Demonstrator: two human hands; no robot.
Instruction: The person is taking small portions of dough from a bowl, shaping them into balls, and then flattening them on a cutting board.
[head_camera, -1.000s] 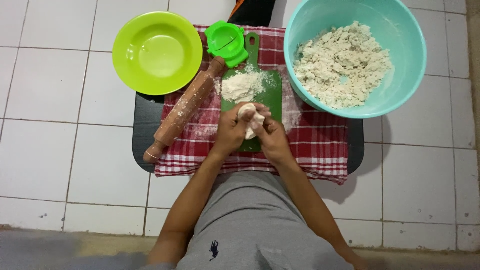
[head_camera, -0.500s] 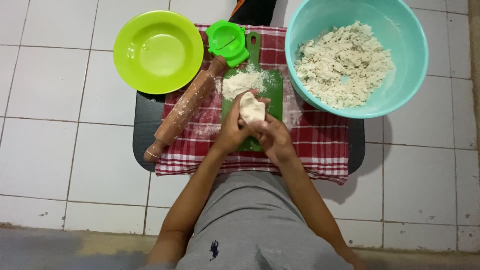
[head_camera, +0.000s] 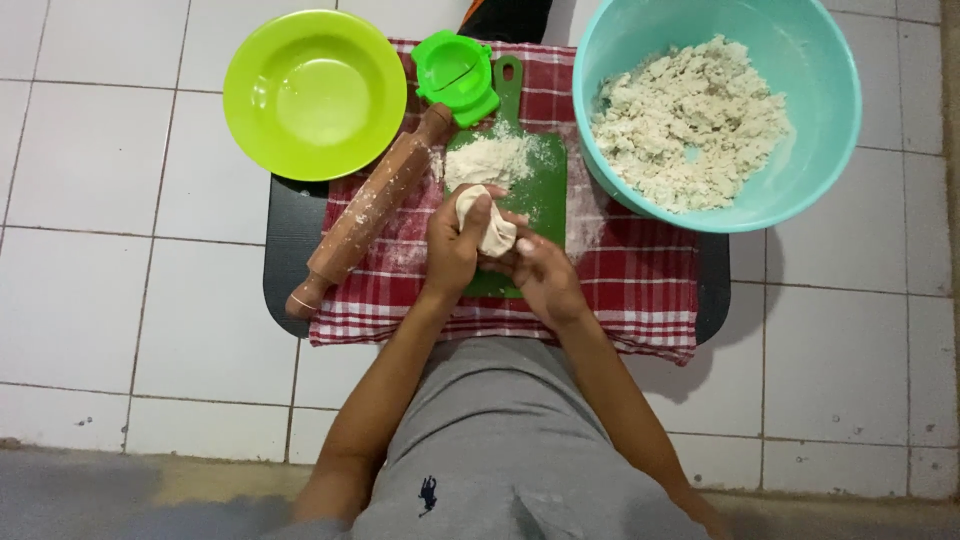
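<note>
— Since half a second ago: pale lump of dough (head_camera: 487, 222) has turned in the hands, now stretched taller; left thumb has crept up over its top.

— Left hand (head_camera: 452, 248) pose?

— Forearm angled up from the lap, fingers curled narrow around the dough's left side. Right hand (head_camera: 540, 275) cups beneath and right, fingers bent, pinching the lower edge.

— Dough's position?

— Held between both hands, just above the green plastic cutting board (head_camera: 535, 190), near the flour heap (head_camera: 487, 160).

— Surroundings?

— Floured wooden rolling pin (head_camera: 370, 215) lies diagonally on the red checked cloth (head_camera: 640, 280). Teal plastic bowl (head_camera: 810, 60) of crumbly dough at right; lime green plate (head_camera: 313, 92) at left, well apart.
</note>
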